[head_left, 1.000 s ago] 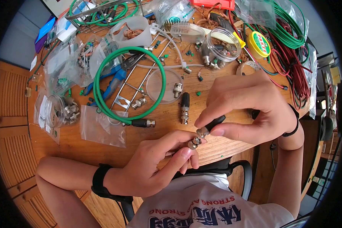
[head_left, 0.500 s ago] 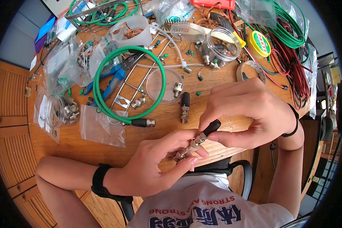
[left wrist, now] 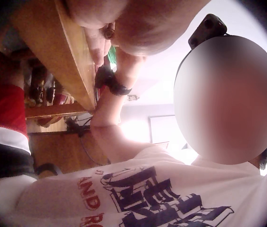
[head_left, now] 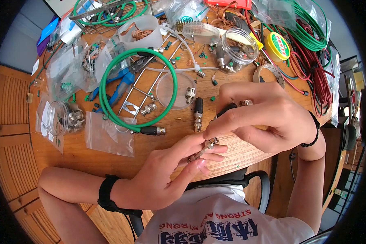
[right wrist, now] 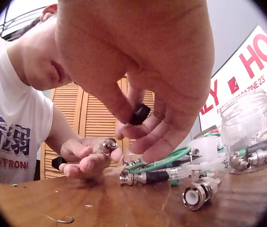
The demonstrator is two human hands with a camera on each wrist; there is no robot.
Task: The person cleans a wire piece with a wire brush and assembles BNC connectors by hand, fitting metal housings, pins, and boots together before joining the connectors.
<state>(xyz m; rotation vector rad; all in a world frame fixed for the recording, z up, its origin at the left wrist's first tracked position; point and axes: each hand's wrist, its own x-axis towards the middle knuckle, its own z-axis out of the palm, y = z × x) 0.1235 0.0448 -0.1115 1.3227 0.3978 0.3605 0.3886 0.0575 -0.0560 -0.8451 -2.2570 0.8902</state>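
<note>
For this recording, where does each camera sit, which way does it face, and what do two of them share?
Head: worn there, facing forward and down at the tabletop; the left hand, right hand and shirt show.
Left wrist: worn there, facing back up at the shirt and blurred head; the right arm and close left hand show.
Right wrist: worn there, facing low across the tabletop; the right hand looms close, the left hand and shirt lie beyond.
Shared by head and right wrist: the silver connector in the left hand.

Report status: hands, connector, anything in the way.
Left hand holds connector, its end exposed. Right hand grips black piece, apart from connector. Loose plug lies just beyond hands; might get bumped.
</note>
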